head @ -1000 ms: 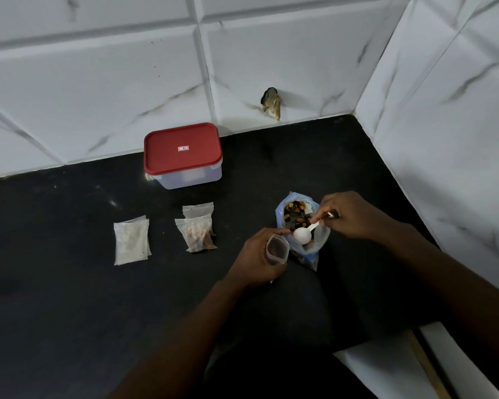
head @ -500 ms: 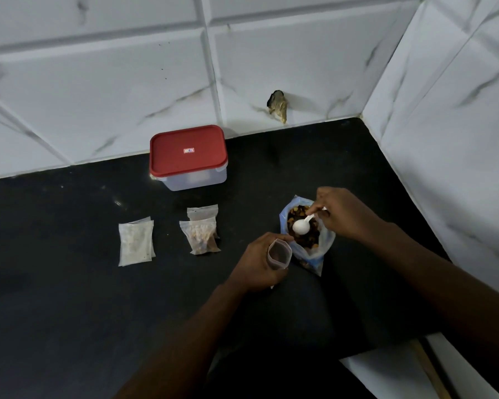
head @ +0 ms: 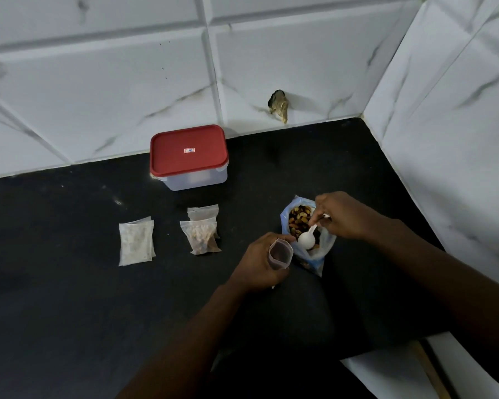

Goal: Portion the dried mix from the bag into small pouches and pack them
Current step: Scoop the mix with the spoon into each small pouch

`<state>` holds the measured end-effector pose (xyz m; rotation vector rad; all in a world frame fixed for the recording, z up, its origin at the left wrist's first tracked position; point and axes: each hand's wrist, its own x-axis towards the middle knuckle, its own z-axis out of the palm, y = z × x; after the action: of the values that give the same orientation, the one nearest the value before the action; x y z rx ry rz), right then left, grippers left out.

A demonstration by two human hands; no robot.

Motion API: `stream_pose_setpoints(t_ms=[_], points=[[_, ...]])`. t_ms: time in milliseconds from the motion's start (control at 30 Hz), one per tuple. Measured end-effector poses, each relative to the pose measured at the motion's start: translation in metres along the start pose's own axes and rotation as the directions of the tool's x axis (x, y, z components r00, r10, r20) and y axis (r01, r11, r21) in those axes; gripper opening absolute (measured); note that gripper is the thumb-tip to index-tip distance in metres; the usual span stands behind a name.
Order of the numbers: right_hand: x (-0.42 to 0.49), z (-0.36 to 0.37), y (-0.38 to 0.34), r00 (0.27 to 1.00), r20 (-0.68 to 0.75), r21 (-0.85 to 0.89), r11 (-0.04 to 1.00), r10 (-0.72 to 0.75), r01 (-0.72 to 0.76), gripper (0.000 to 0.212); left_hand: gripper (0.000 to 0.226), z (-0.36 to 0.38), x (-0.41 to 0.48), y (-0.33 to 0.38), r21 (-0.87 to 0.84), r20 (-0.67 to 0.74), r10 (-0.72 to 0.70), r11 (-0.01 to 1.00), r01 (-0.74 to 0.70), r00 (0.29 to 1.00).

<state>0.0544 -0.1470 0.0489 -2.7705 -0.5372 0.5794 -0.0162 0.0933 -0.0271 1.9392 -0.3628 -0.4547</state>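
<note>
Small sticker on red lid of container: writing illegible. Left hand curled round open pouch, just beside bag of dried mix on counter. Right hand pinching white scoop in bag mouth; scoop contents not discernible.

The bag of clear bluish plastic stands open right of centre on the black surface, its mouth showing dark brown and amber dried mix. A white spoon sits tilted in that mouth, bowl lower and nearer the frame's bottom, handle pinched by the right hand. Just left of the bag, the left hand holds a small pouch upright, mouth spread open. Left of centre lie a pale filled pouch and two overlapping filled pouches
</note>
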Motion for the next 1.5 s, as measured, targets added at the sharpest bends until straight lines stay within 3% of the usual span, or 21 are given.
stream_pose_setpoints(t_ms=[200, 300, 400, 633, 800, 867, 1033, 1267, 1500], points=[[0.002, 0.006, 0.004, 0.988, -0.152, 0.020, 0.999, 0.034, -0.032, 0.019, 0.061, -0.002, -0.001, 0.000, 0.007, 0.000, 0.000, 1.000, 0.000, 1.000], [-0.004, -0.003, 0.013, 0.963, -0.268, 0.087, 0.995, -0.024, 0.049, 0.019, 0.063, -0.002, -0.002, -0.001, 0.009, -0.004, -0.003, 1.000, 0.003, 1.000], [-0.010, -0.011, 0.020, 0.965, -0.259, 0.122, 0.989, -0.049, 0.083, 0.024, 0.063, -0.001, -0.002, -0.001, 0.000, -0.001, -0.001, 1.000, 0.001, 1.000], [-0.012, 0.004, 0.009, 0.995, -0.079, 0.099, 0.992, -0.067, 0.075, 0.021, 0.063, -0.002, -0.001, 0.000, 0.008, 0.009, -0.004, 1.000, 0.004, 1.000], [-0.005, 0.018, 0.005, 0.986, -0.165, 0.046, 0.999, 0.021, -0.014, 0.015, 0.063, -0.002, -0.001, 0.001, 0.010, 0.011, 0.010, 1.000, -0.011, 1.000], [-0.009, 0.019, 0.011, 0.977, -0.213, 0.075, 0.997, -0.009, 0.026, 0.018, 0.063, -0.003, -0.002, 0.001, 0.005, 0.004, 0.007, 1.000, -0.007, 1.000], [-0.028, 0.013, 0.026, 0.943, -0.331, 0.272, 0.961, 0.038, 0.057, 0.021, 0.062, -0.004, -0.005, -0.003, -0.041, -0.065, -0.001, 0.999, -0.002, 0.998], [-0.036, 0.019, 0.019, 0.947, -0.277, 0.455, 0.890, 0.164, -0.021, 0.010, 0.060, -0.007, 0.001, -0.005, -0.053, -0.178, -0.064, 0.997, 0.055, 0.982], [-0.032, 0.038, 0.011, 0.849, -0.494, 0.336, 0.942, 0.187, -0.012, 0.018, 0.060, -0.005, 0.009, -0.003, -0.035, -0.204, -0.103, 0.995, 0.098, 0.974]])
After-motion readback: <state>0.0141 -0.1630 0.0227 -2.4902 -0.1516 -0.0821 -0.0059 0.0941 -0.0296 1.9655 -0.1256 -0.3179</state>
